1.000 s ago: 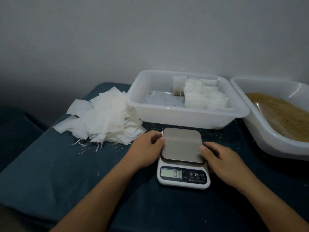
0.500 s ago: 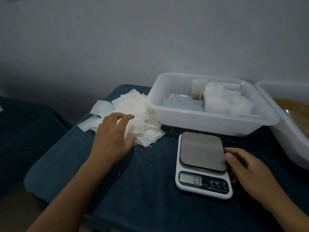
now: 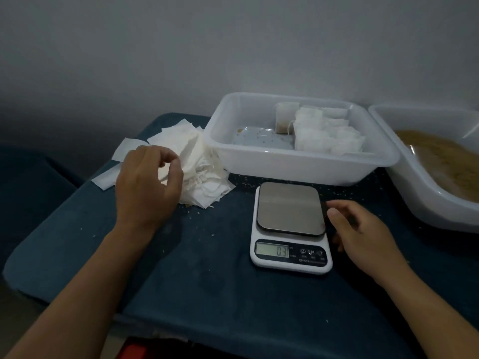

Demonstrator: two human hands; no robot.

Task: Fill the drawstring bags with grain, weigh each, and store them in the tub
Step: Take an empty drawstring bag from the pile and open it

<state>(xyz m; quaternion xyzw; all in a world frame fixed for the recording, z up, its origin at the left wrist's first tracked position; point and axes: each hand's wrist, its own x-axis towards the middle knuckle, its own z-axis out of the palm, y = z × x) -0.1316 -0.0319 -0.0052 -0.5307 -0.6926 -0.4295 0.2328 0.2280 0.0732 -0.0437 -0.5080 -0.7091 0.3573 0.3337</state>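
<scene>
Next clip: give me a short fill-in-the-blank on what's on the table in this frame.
1. The scale display reads ____.
2. The left hand pinches an empty bag from the ____ pile.
3. Filled bags sit in the ____ tub.
4. The scale's platform holds ____.

Missing: 0.3; white; white; nothing

- The heap of thin cloth drawstring bags point(image 3: 197, 161) was white.
- The rectangular plastic tub point(image 3: 298, 167) was translucent white.
- The loose grain point(image 3: 445, 161) was golden brown.
- The padded table cover point(image 3: 207, 268) was dark blue.
</scene>
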